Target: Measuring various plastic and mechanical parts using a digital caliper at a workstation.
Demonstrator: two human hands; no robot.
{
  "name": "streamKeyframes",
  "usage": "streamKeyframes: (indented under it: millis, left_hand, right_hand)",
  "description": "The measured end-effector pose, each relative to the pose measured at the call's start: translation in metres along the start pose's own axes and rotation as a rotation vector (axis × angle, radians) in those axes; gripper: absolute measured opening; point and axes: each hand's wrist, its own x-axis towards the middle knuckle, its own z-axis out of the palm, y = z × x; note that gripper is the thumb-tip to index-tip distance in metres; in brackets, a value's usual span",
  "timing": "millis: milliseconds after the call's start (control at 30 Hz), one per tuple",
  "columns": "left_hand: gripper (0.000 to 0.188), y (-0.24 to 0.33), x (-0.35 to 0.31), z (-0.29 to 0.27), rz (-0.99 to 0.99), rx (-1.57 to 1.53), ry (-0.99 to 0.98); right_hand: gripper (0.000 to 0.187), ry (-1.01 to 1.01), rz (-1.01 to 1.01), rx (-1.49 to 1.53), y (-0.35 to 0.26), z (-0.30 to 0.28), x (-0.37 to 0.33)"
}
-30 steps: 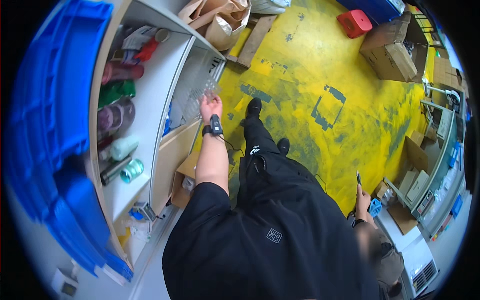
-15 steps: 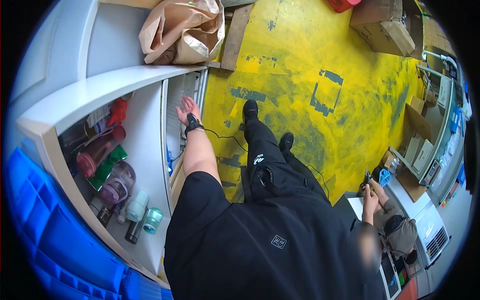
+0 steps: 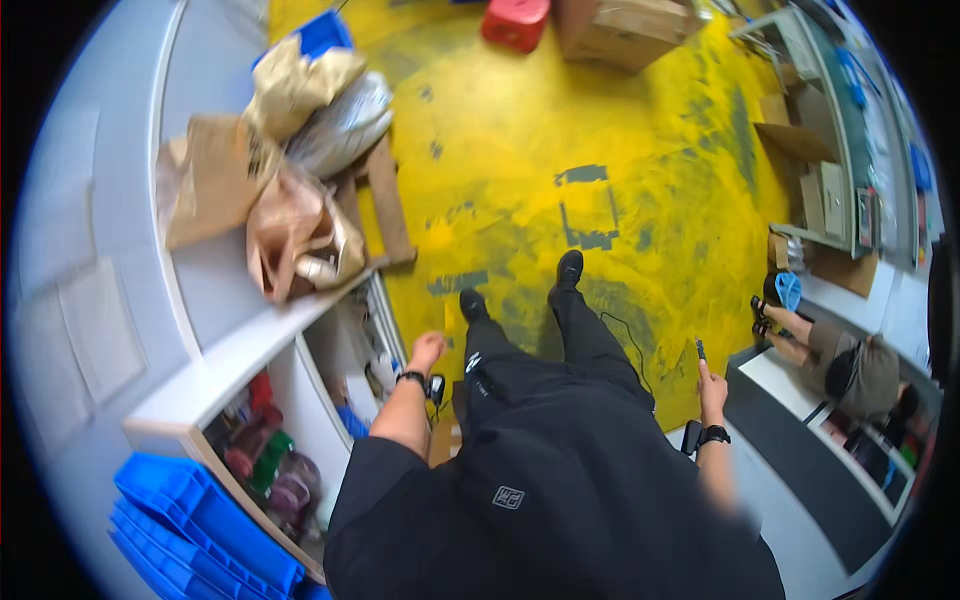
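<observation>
My left hand hangs over the yellow floor just beside the open white cabinet. Its fingers look curled in, and I see nothing in them. A black strap with a small dark device sits on that wrist. Out to the right, my right hand is closed around a short, slim dark object that points away from me; its kind is too small to make out. A black band with a dark device is on this wrist too. Inside the cabinet stand drink bottles, among them a purple bottle.
Crumpled paper bags lie on the cabinet's far end, near a wooden frame. Blue crates are stacked at the near left. At right a person sits by a grey-sided counter. A cable crosses the floor.
My left hand has drawn back from the cabinet's far compartment and curled its fingers. The view has swung, bringing more bags and floor in. My right arm now reaches out clear of the seated person.
</observation>
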Motion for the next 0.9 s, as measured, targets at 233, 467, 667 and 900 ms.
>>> streamKeyframes:
  millis: [233,467,667,900]
  left_hand:
    - [0.021,0.142,-0.012,0.082,-0.064,0.06,0.079]
    - [0.023,0.308,-0.001,0.207,0.094,0.179,0.074]
    - [0.024,0.45,0.037,0.366,0.238,0.371,-0.121]
    - [0.024,0.554,0.15,0.468,0.103,0.488,-0.196]
  right_hand:
    - [0.062,-0.03,0.165,0.411,0.016,-0.001,0.129]
    - [0.06,0.063,-0.163,0.243,-0.075,-0.073,0.244]
    - [0.058,0.199,-0.217,0.38,-0.14,-0.164,0.302]
    - [0.057,0.273,0.001,0.233,-0.135,-0.203,0.385]
